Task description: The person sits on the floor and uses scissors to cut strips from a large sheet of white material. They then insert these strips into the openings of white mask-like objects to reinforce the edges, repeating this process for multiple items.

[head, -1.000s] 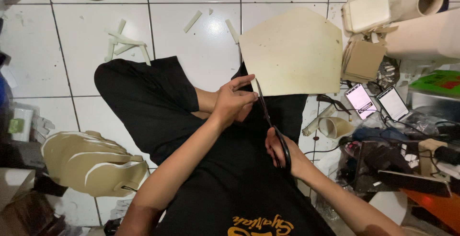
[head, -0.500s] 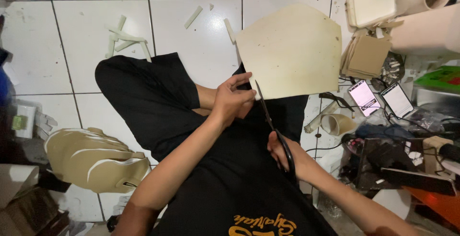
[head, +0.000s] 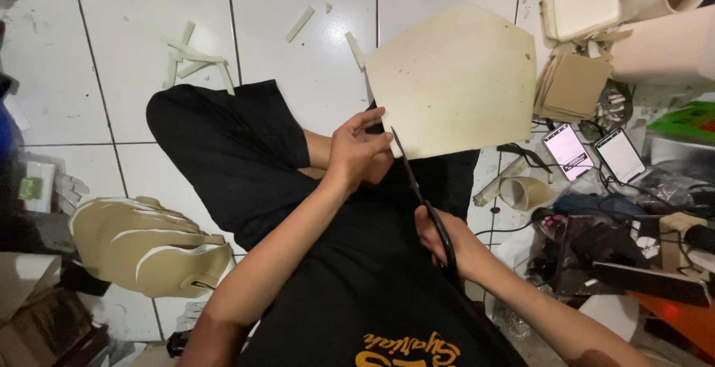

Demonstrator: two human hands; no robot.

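The left hand (head: 357, 147) pinches the near-left corner of the cream foam sheet (head: 454, 76), held above the lap. The right hand (head: 447, 244) is closed through the scissors (head: 421, 195); keep the sheet taut and feed steadily along the edge.

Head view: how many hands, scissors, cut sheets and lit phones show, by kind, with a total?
Bare hands: 2, the left hand pinching the sheet and the right hand on the scissors
Long black scissors: 1
Large cream five-sided sheet: 1
Lit phones on the floor: 2
Total: 6
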